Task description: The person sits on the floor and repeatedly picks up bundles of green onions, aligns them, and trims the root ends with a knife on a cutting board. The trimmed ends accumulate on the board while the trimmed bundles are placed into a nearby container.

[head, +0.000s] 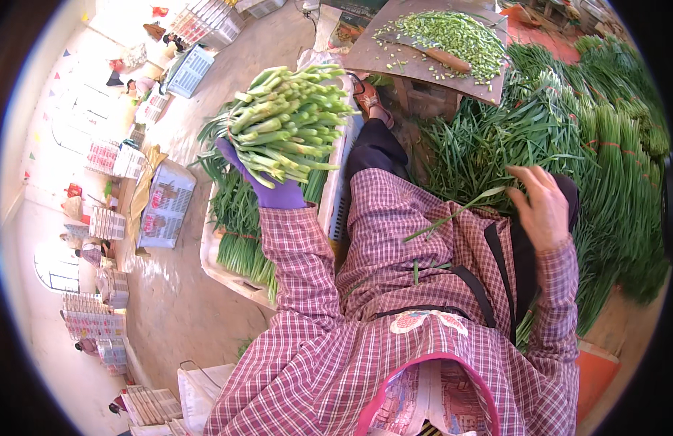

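Note:
My left hand (265, 182), in a purple glove, holds a thick bunch of green leafy stalks (287, 125). The pale cut ends of the stalks point right, and dark leaves hang out on the left. Beneath the bunch, a white plastic crate (208, 253) contains tied bundles of long greens (241, 245). My bare right hand (541, 204) is above my right thigh with thumb and fingers apart. A single green leaf (459, 212) meets its thumb tip; whether it is held or falling is unclear. Leaf scraps (416, 271) lie on my checked smock (391, 218).
A large heap of loose and banded greens (614, 163) lies on my right. Ahead, a board on a wooden stand (363, 57) carries chopped stalk pieces (451, 38) and a wooden-handled knife (448, 60). Across the floor at left are stacked crates (167, 201) and several people.

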A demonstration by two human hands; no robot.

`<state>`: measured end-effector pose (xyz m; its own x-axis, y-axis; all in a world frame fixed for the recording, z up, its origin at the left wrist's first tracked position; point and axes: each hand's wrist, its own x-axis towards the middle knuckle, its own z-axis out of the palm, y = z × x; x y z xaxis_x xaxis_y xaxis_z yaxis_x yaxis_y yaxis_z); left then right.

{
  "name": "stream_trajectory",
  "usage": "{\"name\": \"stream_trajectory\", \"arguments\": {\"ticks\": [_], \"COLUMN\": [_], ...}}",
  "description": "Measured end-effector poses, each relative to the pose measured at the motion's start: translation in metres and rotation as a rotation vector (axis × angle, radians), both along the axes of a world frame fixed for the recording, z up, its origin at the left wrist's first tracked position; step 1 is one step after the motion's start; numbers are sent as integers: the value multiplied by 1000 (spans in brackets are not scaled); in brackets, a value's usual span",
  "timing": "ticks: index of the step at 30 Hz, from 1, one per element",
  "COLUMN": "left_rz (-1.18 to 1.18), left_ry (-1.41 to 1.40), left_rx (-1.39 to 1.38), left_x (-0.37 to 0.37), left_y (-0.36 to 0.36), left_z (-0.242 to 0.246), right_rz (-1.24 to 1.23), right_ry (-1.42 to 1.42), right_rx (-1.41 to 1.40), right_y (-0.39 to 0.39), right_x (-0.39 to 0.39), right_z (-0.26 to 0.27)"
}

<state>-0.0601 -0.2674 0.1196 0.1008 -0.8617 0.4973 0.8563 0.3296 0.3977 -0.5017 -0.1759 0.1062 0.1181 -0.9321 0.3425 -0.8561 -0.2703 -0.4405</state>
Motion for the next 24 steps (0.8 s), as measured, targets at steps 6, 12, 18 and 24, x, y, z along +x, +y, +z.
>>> {"name": "stream_trajectory", "arguments": {"ticks": [6,12,18,24], "left_rz": [-345,-371,42,-152], "left_ry": [146,163,-174,28], "left_rx": [16,6,178,82], "left_x": [-70,-83,-120,-110], "left_y": [-2,-41,-19,-46], "left_z": [16,14,21,16], "right_rz": [367,216,340,244], "right_ry": [-379,-5,-396,-126], "right_rx": [-666,-321,-579,-423], "right_y": [-23,-34,-22,-41], "right_x": [132,101,106,91], "right_z": [100,-41,60,-23]}}
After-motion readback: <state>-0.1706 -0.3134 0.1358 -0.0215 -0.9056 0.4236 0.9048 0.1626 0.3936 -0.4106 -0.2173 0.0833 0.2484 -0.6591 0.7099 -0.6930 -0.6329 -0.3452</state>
